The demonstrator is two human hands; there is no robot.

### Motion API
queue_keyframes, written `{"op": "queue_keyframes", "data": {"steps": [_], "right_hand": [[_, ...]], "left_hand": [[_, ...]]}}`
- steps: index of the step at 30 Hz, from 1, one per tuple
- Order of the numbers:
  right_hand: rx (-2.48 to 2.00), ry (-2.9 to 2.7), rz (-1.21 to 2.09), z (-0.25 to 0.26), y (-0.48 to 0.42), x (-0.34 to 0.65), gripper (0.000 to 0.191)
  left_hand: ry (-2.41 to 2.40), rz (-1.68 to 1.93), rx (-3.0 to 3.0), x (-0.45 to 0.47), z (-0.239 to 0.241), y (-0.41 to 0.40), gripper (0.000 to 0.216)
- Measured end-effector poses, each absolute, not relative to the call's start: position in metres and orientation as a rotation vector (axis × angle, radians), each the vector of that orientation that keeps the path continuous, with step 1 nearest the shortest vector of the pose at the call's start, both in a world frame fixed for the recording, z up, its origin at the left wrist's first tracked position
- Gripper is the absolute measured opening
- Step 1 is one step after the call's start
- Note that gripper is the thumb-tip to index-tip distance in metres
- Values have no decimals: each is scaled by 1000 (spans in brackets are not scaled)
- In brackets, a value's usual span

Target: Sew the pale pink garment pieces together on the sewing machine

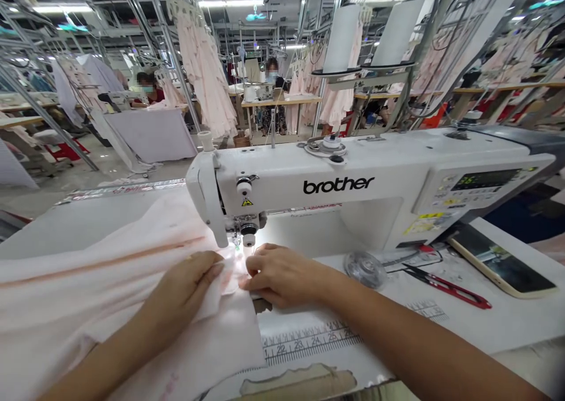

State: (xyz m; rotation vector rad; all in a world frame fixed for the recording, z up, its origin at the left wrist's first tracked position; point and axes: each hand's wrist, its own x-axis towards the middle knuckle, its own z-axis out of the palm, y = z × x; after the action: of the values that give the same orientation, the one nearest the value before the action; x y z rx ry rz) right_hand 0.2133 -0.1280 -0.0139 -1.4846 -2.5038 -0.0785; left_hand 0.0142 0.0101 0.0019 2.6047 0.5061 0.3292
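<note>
The left hand (194,280), at the center-left of the frame, has its thumb and fingers closed together, pinching a fold of pale pink cloth (110,271). The right hand (280,274), near the center, is half curled with its fingertips at the cloth's edge; whether it grips the cloth or only rests against it, I cannot tell. The cloth spreads across the lower left of the frame, its far edge running beneath the needle area of a white sewing machine (282,177), where a bright light falls between the hands. Below the right hand, at bottom center, a ruler scale (304,345) marks the white table (498,324). To the right of that hand lie a round clear object (365,269), red-handled snips (459,289) and, at the right edge, a phone (503,259). Above the phone, the machine's control panel (481,183) is lit. Two white thread cones (342,39) stand at upper right. Pink garments (205,65) hang at upper center-left, and two people sit at other machines in the background, one at upper left (148,89), one at upper center (271,83).
</note>
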Motion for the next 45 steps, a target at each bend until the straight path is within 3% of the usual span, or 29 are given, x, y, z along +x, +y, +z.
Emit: {"op": "queue_keyframes", "data": {"steps": [7, 10, 13, 20, 28, 35, 41, 45], "right_hand": [[-1420, -2515, 50, -13, -130, 213, 13], [-1413, -2494, 57, -14, -130, 212, 13], [-1432, -2486, 54, -15, -130, 212, 12], [-1419, -2477, 33, -18, -130, 212, 16], [-1422, -2475, 13, -18, -131, 211, 12], [-1431, -2470, 41, -17, -130, 211, 14], [-1425, -2463, 46, -15, -132, 212, 13], [-1533, -2394, -37, -20, -130, 212, 24]], "left_hand": [[783, 342, 2640, 14, -28, -10, 38], [834, 363, 2685, 12, -32, -7, 29], [612, 489, 2827, 8, -38, -3, 17], [-105, 894, 3187, 10, -32, -6, 33], [167, 626, 2946, 13, -38, -9, 26], [-150, 872, 3172, 11, -32, -8, 42], [-175, 671, 3090, 10, -31, -6, 38], [-182, 601, 3021, 9, -34, -1, 33]]}}
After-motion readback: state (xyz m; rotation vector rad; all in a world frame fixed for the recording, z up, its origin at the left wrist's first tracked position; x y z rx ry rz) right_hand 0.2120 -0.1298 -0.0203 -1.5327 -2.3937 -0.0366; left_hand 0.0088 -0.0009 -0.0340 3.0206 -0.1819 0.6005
